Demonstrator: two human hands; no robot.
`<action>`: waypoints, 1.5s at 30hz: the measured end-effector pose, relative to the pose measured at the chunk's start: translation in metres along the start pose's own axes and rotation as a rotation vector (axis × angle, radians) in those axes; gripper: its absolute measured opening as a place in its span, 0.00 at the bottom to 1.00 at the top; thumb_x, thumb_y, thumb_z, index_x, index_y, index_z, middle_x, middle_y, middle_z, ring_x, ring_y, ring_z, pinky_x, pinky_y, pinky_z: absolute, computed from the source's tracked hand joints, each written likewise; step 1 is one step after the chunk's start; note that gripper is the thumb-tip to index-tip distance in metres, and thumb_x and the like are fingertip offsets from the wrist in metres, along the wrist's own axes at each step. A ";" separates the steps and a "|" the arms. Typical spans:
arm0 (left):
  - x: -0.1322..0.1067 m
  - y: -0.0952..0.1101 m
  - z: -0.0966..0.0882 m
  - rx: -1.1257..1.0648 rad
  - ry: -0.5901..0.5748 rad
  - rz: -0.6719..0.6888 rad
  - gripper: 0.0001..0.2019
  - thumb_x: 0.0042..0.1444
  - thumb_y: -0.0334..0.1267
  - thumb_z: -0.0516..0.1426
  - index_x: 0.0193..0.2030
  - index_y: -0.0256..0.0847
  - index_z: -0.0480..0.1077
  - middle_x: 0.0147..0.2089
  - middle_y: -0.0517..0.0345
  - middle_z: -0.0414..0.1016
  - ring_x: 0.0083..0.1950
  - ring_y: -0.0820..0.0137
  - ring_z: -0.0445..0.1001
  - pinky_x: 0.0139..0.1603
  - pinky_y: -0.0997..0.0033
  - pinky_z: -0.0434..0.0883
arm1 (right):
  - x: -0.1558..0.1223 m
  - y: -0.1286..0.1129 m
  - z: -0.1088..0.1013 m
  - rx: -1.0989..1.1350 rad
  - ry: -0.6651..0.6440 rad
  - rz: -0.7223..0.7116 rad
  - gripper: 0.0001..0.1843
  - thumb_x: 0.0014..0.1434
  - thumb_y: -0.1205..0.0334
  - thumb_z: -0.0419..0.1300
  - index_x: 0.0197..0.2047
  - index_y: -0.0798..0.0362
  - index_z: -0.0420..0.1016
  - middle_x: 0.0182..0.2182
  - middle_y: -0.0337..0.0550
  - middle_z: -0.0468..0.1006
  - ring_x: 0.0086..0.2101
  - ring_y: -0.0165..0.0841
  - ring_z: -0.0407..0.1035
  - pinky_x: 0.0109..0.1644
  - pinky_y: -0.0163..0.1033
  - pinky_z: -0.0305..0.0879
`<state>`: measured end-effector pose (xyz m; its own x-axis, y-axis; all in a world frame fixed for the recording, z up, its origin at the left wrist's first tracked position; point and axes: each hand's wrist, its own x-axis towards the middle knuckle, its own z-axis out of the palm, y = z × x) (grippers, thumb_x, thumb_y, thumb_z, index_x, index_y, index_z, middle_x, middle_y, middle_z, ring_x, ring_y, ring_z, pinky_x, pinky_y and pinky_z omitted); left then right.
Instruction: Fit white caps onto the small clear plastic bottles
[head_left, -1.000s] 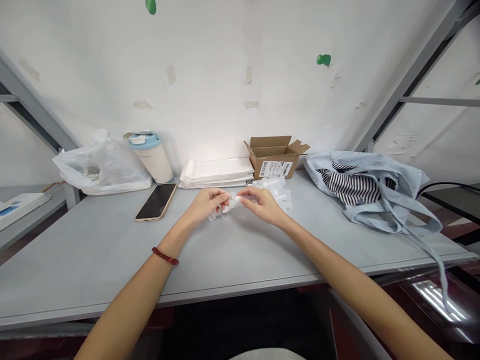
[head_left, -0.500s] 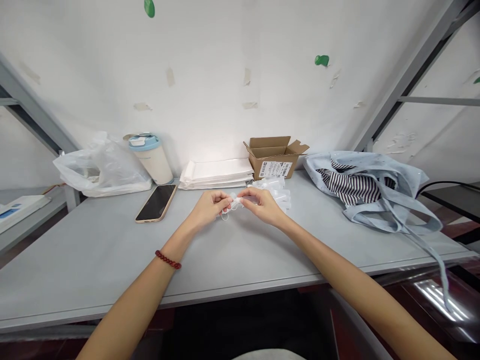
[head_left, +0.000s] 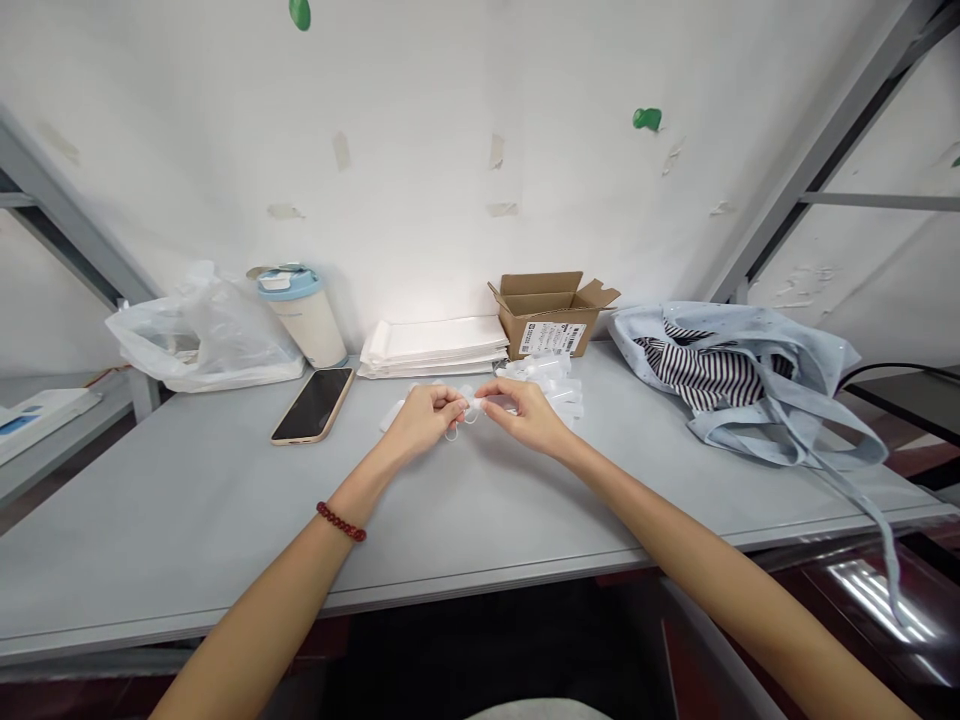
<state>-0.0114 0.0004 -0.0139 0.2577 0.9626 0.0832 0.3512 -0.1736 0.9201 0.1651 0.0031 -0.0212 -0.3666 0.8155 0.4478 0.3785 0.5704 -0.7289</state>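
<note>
Mid-job, by the look of it: one small clear plastic piece (head_left: 475,404) is between my two hands, about midway along the desk (head_left: 487,530), nearer the back edge than the front. Left hand (head_left: 424,418): thumb and forefinger pinched together on one side of it. Right hand (head_left: 527,412): same pinch on the other side, fingertips almost meeting the left ones. A thin clear loop (head_left: 451,434) hangs below the left fingers; can't tell if it belongs to the piece. Exact fit is too small to read, so can't call this one finished.

Another whitish piece (head_left: 391,415) shows past the left hand, partly covered; done or waiting, can't say. Translucent tube-like pieces (head_left: 564,388) lie just beyond the right hand, in front of the cardboard box (head_left: 541,331) near the back edge. I'd judge those as either output or supply; no way to sort which. Box flaps are up, bottom hidden, so no count of anything packed. White envelopes (head_left: 433,345) sit stacked along the back edge, left of the box, apparently untouched.
</note>
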 end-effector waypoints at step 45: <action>0.003 -0.005 -0.019 0.830 0.285 0.111 0.15 0.55 0.42 0.48 0.20 0.40 0.61 0.21 0.55 0.69 0.24 0.68 0.66 0.26 0.71 0.53 | 0.006 0.007 -0.031 -0.915 -0.520 0.234 0.08 0.47 0.74 0.53 0.24 0.57 0.72 0.27 0.51 0.75 0.27 0.35 0.67 0.26 0.36 0.46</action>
<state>-0.0296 0.0077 -0.0110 0.1339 0.9271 0.3500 0.9063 -0.2575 0.3353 0.1918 0.0148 -0.0078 -0.4375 0.8952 -0.0847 0.8987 0.4385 -0.0074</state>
